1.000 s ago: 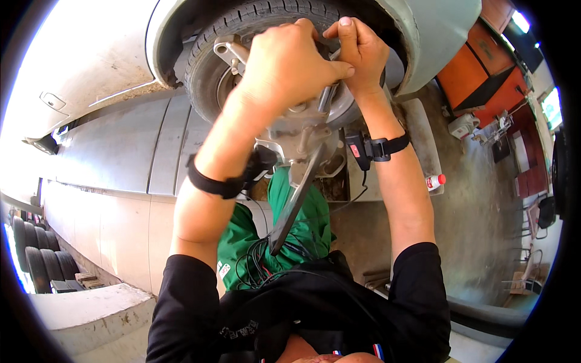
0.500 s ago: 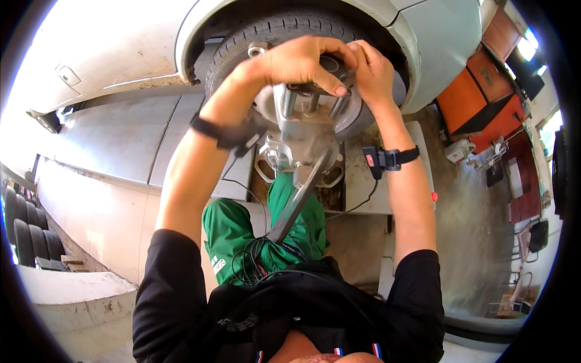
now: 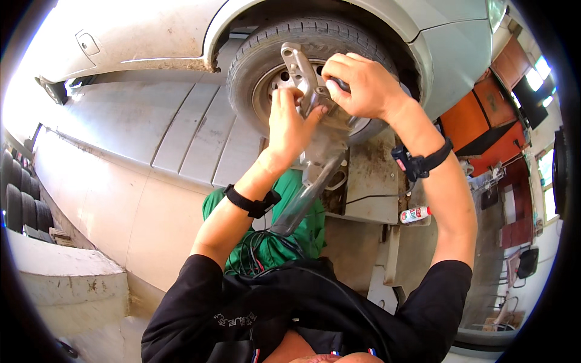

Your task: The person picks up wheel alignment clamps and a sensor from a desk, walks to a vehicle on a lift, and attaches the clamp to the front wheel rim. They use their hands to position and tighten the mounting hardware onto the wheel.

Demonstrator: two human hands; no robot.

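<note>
A metal wheel clamp (image 3: pixel 311 91) is set across the front of a car's wheel (image 3: pixel 248 78), its silver arm slanting up toward the tyre. My left hand (image 3: pixel 288 127) is at the near part of this arm, thumb and fingers closed around the bracket. Wrapped by the fingers of my right hand (image 3: pixel 366 88) is a dark knob (image 3: pixel 341 85) at the clamp's right side. Below my hands, the clamp's lower body is blurred. A long dark bar (image 3: pixel 308 202) runs from it down toward my lap. Each of my wrists wears a black strap.
The car's pale body (image 3: pixel 145 36) arches over the wheel. Grey metal panels (image 3: pixel 169 130) lie to the left. A white bottle with a red cap (image 3: pixel 415 215) stands right of my knees. Tyres (image 3: pixel 24 202) are stacked far left; an orange cabinet (image 3: pixel 466 121) is at far right. Cables bunch on my lap.
My left hand has come down from the clamp's top to its arm. My right hand has moved onto the knob. The clamp has turned, its arm now pointing up-left, and the view has shifted.
</note>
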